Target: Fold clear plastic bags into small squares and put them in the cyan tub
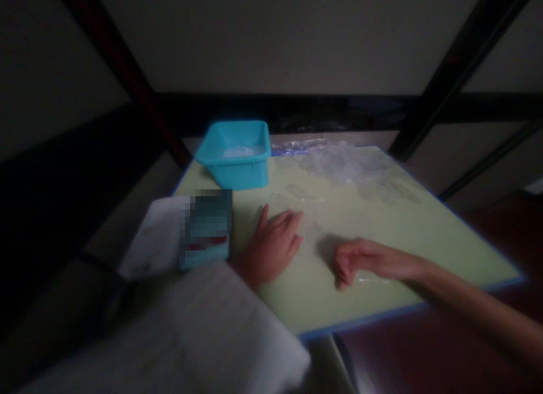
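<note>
At centre frame my left grip (pixel 275 248) lies palm down, fingers spread, near clear film (pixel 299 196) on the bench (pixel 441 238), while my right grip (pixel 344 269), right of centre, curls around what I cannot tell, and the box (pixel 206 227) at left is pixelated past reading.

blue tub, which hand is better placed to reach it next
Probably the left hand: it is nearer the blue tub at the far left of the table; the right hand is farther off to the right.
</note>
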### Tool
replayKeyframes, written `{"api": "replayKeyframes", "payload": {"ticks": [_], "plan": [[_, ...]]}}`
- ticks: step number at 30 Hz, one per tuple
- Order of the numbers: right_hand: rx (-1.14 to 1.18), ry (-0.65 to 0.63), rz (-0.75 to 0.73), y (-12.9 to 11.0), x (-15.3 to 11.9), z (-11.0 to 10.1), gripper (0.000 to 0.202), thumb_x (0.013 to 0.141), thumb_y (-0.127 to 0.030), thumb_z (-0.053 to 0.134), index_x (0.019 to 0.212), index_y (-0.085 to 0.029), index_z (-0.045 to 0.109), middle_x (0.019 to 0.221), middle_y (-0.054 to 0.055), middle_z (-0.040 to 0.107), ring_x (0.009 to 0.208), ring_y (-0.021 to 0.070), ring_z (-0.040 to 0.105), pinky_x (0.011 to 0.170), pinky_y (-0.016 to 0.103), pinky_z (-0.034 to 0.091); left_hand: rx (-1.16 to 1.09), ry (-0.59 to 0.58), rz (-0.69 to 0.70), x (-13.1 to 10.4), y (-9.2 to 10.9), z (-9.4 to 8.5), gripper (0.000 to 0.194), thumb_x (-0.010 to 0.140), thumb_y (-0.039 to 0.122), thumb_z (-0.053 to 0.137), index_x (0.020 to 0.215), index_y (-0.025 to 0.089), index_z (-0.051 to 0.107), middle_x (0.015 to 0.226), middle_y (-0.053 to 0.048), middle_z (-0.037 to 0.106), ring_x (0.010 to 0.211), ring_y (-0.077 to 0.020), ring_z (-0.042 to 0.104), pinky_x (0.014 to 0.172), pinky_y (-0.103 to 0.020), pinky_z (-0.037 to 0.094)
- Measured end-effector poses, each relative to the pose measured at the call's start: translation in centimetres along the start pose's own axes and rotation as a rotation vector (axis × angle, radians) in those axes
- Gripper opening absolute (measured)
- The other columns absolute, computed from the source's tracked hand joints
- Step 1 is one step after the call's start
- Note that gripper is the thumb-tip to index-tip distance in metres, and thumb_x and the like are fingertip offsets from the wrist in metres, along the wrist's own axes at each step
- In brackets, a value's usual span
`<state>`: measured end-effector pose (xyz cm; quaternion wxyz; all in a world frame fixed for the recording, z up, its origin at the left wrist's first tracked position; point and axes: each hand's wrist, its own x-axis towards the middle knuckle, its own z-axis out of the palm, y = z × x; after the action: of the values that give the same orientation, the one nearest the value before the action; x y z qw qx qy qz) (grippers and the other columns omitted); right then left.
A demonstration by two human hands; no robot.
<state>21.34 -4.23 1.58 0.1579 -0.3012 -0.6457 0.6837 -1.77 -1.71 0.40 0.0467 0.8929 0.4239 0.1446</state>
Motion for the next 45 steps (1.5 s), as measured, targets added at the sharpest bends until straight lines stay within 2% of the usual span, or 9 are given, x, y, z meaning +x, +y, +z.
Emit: {"api": "replayKeyframes", "payload": {"ticks": [5,10,15,20,26,32,36,40,45], "plan": [[0.011,0.038,-0.006,-0.1,0.1,0.8,0.041,0.087,-0.052,0.052,0.074,-0.014,0.056,0.072,0.004,0.065,0.072,0.0125,0.065,0.068,0.027,0.049,0.051,0.054,-0.069,-0.1,-0.4,-0.4,0.037,0.091,0.016,0.038,0.128,0.014,0.042,0.122,-0.010,0.062,0.114,-0.0190,0.057,0.114,-0.049,0.018],[0.043,0.062,-0.018,0.2,0.3,0.8,0.041,0.088,-0.052,0.051,0.074,-0.014,0.056,0.068,0.002,0.064,0.074,0.0127,0.067,0.067,0.026,0.050,0.330,0.076,-0.192,-0.3,0.0,-1.7,0.045,0.088,0.012,0.038,0.133,0.008,0.038,0.103,-0.012,0.070,0.097,-0.0206,0.065,0.109,-0.042,0.031],[0.042,0.075,-0.035,0.3,0.3,0.9,0.040,0.088,-0.051,0.052,0.073,-0.014,0.056,0.069,0.002,0.063,0.072,0.0123,0.066,0.068,0.027,0.050,0.354,0.048,-0.203,-0.4,0.0,-1.7,0.055,0.087,0.010,0.036,0.140,0.003,0.024,0.115,-0.017,0.065,0.105,-0.0236,0.063,0.109,-0.042,0.029],[0.037,0.090,-0.032,0.4,0.3,1.2,0.042,0.087,-0.053,0.051,0.072,-0.014,0.056,0.068,0.002,0.063,0.072,0.0125,0.066,0.067,0.027,0.049,0.256,0.040,-0.198,-0.3,-0.9,-0.9,0.062,0.085,0.007,0.032,0.143,0.007,0.009,0.127,-0.019,0.057,0.115,-0.0256,0.057,0.109,-0.048,0.025],[0.036,0.094,-0.043,0.6,0.7,1.6,0.044,0.086,-0.056,0.051,0.072,-0.014,0.055,0.068,0.002,0.061,0.073,0.0130,0.065,0.069,0.028,0.049,0.169,-0.023,-0.247,0.1,-1.3,-0.6,0.058,0.086,0.006,0.030,0.141,0.003,0.013,0.131,-0.022,0.053,0.122,-0.0260,0.051,0.108,-0.049,0.025],[0.082,0.150,-0.027,0.3,1.1,2.9,0.045,0.084,-0.058,0.053,0.071,-0.015,0.054,0.067,0.001,0.059,0.072,0.0137,0.064,0.070,0.030,0.048,0.101,-0.029,-0.209,0.7,-2.0,0.1,0.053,0.089,0.011,0.030,0.141,0.006,0.016,0.137,-0.020,0.047,0.125,-0.0247,0.048,0.109,-0.052,0.021],[0.107,0.182,-0.049,0.3,1.6,4.0,0.044,0.084,-0.057,0.053,0.070,-0.016,0.052,0.067,0.000,0.058,0.071,0.0130,0.062,0.069,0.030,0.048,0.080,-0.025,-0.207,1.0,-2.2,0.3,0.051,0.090,0.012,0.030,0.139,0.005,0.020,0.134,-0.020,0.051,0.124,-0.0229,0.049,0.110,-0.050,0.020],[0.142,0.202,-0.106,0.7,2.5,5.3,0.043,0.084,-0.057,0.053,0.069,-0.017,0.050,0.064,-0.001,0.056,0.068,0.0122,0.060,0.068,0.029,0.047,0.176,0.027,-0.201,0.8,-1.9,-0.6,0.051,0.089,0.012,0.032,0.138,0.005,0.024,0.123,-0.018,0.060,0.115,-0.0228,0.056,0.109,-0.047,0.024],[0.159,0.218,-0.139,0.9,2.8,6.0,0.043,0.084,-0.057,0.052,0.069,-0.017,0.051,0.065,0.000,0.056,0.069,0.0124,0.061,0.069,0.030,0.048,0.383,0.080,-0.229,-0.1,-1.1,-2.2,0.061,0.083,0.009,0.038,0.142,0.005,0.020,0.098,-0.014,0.070,0.087,-0.0244,0.066,0.102,-0.045,0.035]]}}
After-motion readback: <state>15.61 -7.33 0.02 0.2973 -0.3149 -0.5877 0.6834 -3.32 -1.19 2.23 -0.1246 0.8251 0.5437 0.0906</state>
